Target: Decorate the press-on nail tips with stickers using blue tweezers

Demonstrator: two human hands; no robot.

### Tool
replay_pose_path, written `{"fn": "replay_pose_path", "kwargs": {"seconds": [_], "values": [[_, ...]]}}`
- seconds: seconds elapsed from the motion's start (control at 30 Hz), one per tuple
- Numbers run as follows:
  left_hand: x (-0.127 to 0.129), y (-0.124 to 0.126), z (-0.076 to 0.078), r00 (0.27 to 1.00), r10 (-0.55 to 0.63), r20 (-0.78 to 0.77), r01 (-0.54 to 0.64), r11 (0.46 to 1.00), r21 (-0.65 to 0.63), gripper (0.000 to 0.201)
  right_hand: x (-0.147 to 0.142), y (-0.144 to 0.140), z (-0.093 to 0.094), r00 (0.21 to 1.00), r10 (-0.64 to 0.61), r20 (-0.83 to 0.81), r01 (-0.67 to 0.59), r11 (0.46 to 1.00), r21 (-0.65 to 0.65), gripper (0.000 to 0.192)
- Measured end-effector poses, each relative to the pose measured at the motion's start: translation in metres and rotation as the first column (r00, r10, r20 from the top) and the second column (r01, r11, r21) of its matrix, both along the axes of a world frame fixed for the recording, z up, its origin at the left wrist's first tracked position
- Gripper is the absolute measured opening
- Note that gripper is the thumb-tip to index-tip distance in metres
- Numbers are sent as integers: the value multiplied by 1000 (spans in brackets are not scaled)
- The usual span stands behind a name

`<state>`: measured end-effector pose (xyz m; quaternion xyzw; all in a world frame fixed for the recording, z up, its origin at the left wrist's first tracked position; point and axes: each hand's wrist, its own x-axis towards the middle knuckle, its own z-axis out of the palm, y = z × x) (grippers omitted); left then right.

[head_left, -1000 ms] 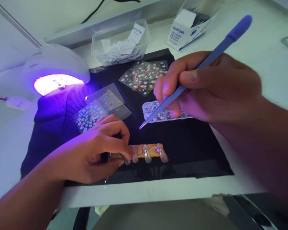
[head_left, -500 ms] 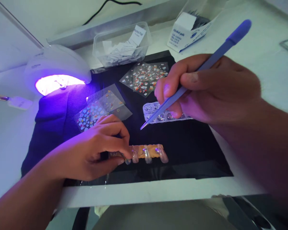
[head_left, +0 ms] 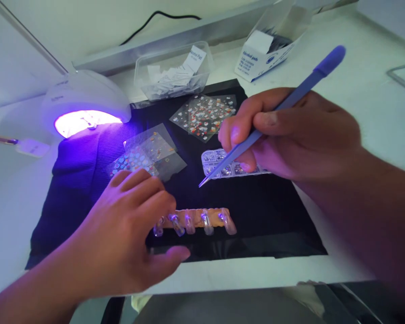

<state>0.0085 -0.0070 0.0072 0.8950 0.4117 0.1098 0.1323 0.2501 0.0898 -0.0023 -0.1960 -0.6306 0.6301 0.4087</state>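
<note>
Several glossy false nails stand in a row on an orange-brown strip near the front of the black cloth. My left hand hovers over the strip's left end, thumb and fingers apart with nothing between them; it hides that end. My right hand grips blue tweezers like a pen, their metal tips pointing down-left above the cloth, apart from the nails. Under my right hand's fingers lies a clear compartment case of small shiny gems, partly covered by the hand.
A white nail lamp glows violet at the left. Sticker sheets and more sheets lie on the cloth. Behind stand a clear tub of alcohol pad packets and an alcohol pads box. A brush-like stick shows far left.
My left hand has let go of a nail on the strip and spread its thumb away, showing more nails. The right hand with the tweezers is almost still; the view has shifted slightly.
</note>
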Motion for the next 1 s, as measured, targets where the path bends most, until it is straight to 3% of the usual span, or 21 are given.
{"fn": "replay_pose_path", "kwargs": {"seconds": [0.13, 0.37, 0.53, 0.73, 1.0], "values": [[4, -11, -3, 995, 63, -73, -50, 983, 176, 28, 0, 0, 0, 1000, 9, -9, -10, 999, -36, 21], [8, -13, -5, 990, 111, -89, -89, 971, 222, 19, -2, 3, 0, 999, 20, -37, -21, 999, -40, 19], [8, -13, -4, 993, 107, -58, -94, 976, 196, 16, -2, 3, -1, 999, 29, -45, -30, 999, -24, 19], [6, -9, -2, 996, 85, -32, -82, 994, 76, 8, 0, 2, -2, 999, 8, -48, -10, 999, -53, 22], [7, -8, 1, 997, 70, -18, -69, 997, 27, 14, 2, 2, -4, 998, 14, -59, -23, 986, -162, 19]]}}
